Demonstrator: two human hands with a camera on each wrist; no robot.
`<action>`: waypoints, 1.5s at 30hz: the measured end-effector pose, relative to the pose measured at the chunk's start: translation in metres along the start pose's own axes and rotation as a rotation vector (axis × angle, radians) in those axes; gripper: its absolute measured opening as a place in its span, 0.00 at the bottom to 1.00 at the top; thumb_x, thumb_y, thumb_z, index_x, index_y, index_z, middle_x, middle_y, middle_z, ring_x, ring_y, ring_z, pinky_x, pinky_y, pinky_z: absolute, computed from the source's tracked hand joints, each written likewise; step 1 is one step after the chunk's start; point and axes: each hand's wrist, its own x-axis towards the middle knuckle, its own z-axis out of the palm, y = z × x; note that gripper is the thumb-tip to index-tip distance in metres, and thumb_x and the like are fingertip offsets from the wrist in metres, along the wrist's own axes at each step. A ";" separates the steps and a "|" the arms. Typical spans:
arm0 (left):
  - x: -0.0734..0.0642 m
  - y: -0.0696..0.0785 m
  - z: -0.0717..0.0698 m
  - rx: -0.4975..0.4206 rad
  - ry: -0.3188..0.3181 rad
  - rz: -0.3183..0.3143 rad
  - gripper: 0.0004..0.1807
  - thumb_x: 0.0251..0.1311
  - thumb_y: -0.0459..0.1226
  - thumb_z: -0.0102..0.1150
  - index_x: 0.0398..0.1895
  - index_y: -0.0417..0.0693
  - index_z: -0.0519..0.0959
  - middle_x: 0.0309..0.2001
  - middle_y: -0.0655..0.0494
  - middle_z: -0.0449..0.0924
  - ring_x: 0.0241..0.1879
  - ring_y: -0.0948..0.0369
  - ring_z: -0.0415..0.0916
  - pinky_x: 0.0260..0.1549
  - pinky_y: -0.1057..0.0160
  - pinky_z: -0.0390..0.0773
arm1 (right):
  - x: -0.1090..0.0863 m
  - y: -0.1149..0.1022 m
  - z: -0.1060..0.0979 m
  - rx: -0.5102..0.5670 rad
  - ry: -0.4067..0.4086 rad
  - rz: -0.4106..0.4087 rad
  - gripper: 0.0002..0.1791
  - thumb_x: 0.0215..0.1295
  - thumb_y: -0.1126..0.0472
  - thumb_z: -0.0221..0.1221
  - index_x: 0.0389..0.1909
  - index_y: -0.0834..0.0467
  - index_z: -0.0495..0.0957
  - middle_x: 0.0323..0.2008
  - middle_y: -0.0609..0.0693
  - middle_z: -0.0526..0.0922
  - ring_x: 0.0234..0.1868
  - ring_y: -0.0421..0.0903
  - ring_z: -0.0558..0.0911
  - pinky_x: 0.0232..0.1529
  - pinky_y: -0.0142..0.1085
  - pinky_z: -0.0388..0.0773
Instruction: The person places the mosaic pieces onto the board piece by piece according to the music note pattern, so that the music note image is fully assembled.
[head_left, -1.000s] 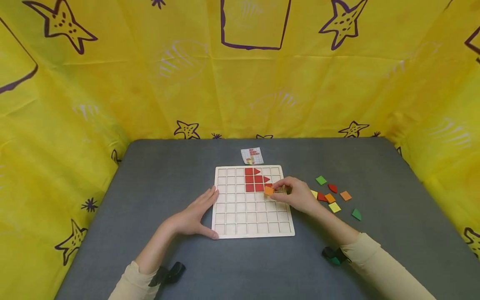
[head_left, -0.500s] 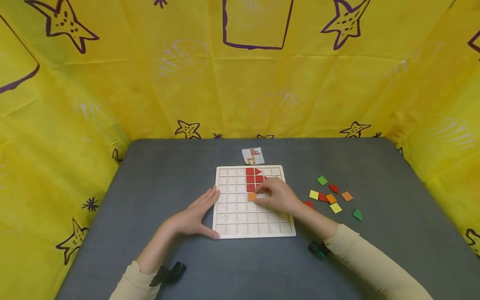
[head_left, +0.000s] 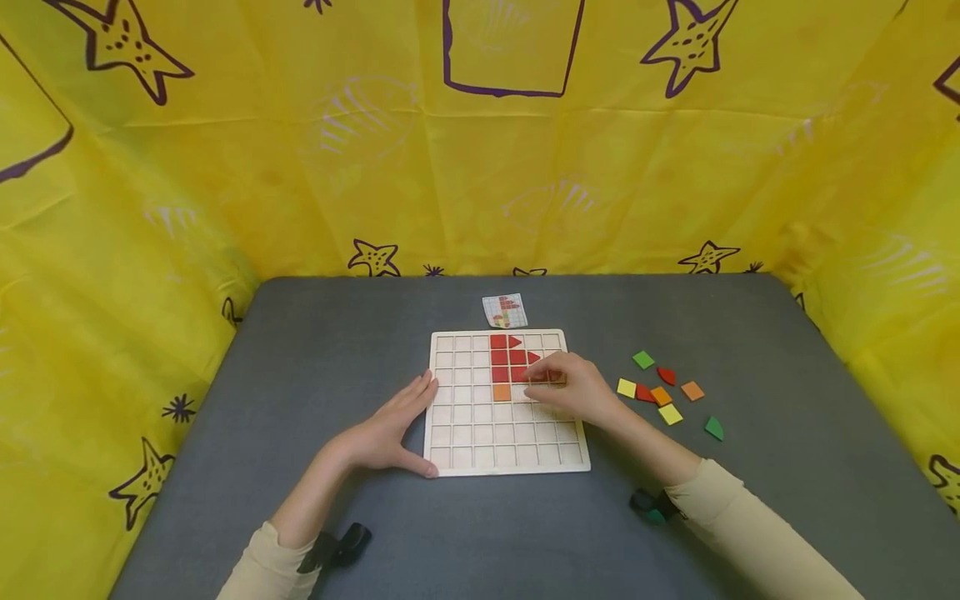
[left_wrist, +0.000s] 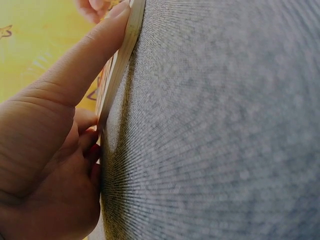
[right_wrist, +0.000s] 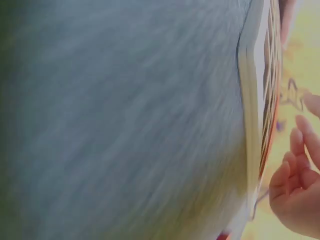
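Note:
A pale wooden grid board (head_left: 506, 442) lies on the grey table (head_left: 337, 350). Several red pieces (head_left: 508, 358) fill cells in its upper rows, and an orange square (head_left: 502, 392) sits in a cell just below them. My right hand (head_left: 558, 385) hovers over the board's right part, fingers loosely curled and holding nothing, fingertips just right of the orange square. In the right wrist view this hand (right_wrist: 297, 175) is beside the board's edge (right_wrist: 252, 125). My left hand (head_left: 405, 421) rests against the board's left side with straight fingers; its thumb (left_wrist: 65, 100) lies along the board's edge (left_wrist: 122, 55).
Several loose coloured pieces lie right of the board, among them a green square (head_left: 642, 359), a yellow square (head_left: 670, 413), an orange square (head_left: 692, 390) and a green piece (head_left: 714, 428). A small picture card (head_left: 505, 311) lies behind the board. Yellow cloth walls (head_left: 480, 167) surround the table.
My right hand carried the orange square leftward across the board, set it in a cell under the red pieces, let go and drew back to the right. The left hand stayed put.

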 end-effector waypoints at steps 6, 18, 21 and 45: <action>0.000 0.001 -0.002 0.001 0.004 0.001 0.69 0.40 0.56 0.77 0.78 0.41 0.42 0.78 0.46 0.33 0.76 0.48 0.31 0.68 0.40 0.44 | -0.021 0.024 -0.027 0.043 0.082 0.121 0.16 0.56 0.50 0.71 0.44 0.50 0.85 0.39 0.47 0.81 0.37 0.47 0.73 0.36 0.39 0.70; 0.000 0.001 0.001 -0.007 0.003 0.015 0.69 0.40 0.57 0.77 0.78 0.41 0.43 0.78 0.46 0.32 0.76 0.47 0.31 0.68 0.40 0.44 | -0.057 0.080 -0.095 -0.147 0.206 0.276 0.23 0.62 0.50 0.67 0.51 0.61 0.81 0.50 0.61 0.77 0.43 0.56 0.78 0.40 0.43 0.73; 0.000 0.001 0.001 -0.009 0.000 0.006 0.69 0.40 0.57 0.77 0.78 0.41 0.43 0.78 0.46 0.32 0.76 0.48 0.31 0.68 0.40 0.44 | -0.061 0.089 -0.103 -0.166 0.188 0.309 0.24 0.62 0.50 0.66 0.52 0.64 0.80 0.51 0.65 0.75 0.47 0.59 0.77 0.44 0.48 0.72; 0.000 -0.002 0.002 0.003 0.010 0.008 0.70 0.39 0.58 0.77 0.78 0.43 0.42 0.78 0.47 0.33 0.76 0.48 0.31 0.68 0.40 0.45 | -0.053 0.090 -0.103 -0.179 0.194 0.351 0.26 0.60 0.45 0.67 0.48 0.62 0.83 0.48 0.63 0.80 0.44 0.57 0.78 0.40 0.45 0.72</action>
